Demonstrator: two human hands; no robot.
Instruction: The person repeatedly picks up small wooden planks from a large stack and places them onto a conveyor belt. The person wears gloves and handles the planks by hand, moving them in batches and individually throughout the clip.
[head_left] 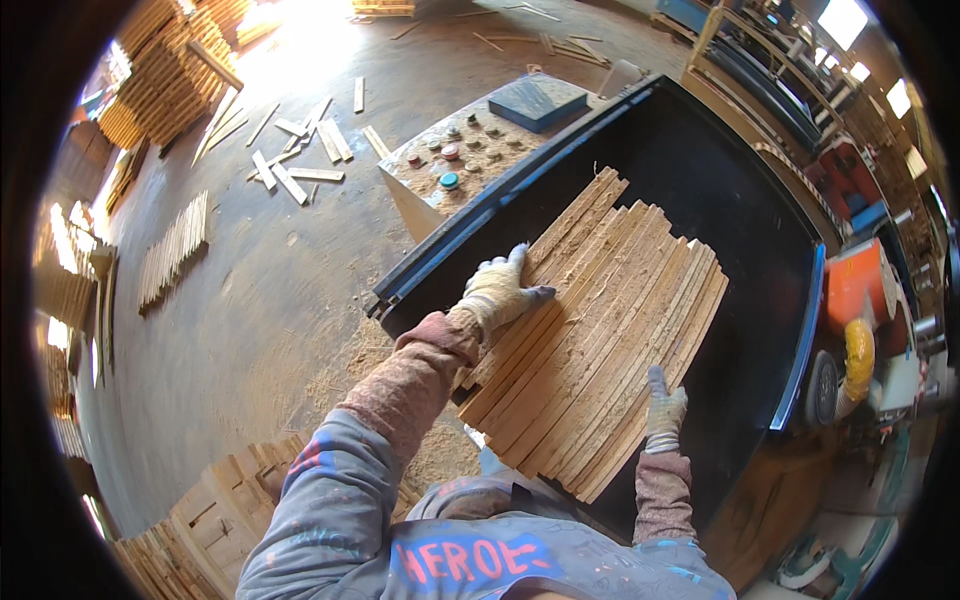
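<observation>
A wide bundle of narrow wooden slats (600,330), standing side by side with uneven ends and dusted with sawdust, lies across a dark machine bed (700,150). My left hand (497,290), in a pale work glove with grey fingertips, presses against the bundle's left side, thumb over the top edge. On the opposite side my right hand (665,412), gloved the same way, holds the near right edge, one finger pointing up along the outermost slat. The bundle is squeezed between both hands. Its near end reaches close to my body. My right hand's lower fingers are partly hidden.
Beyond the bed's blue-edged rail (520,190) stands a control panel (470,150) with several buttons. Loose slats (300,160) lie scattered on the floor (270,330), beside a slat row (175,250). Stacked wood (165,70) rises far left. An orange machine part (855,285) sits right.
</observation>
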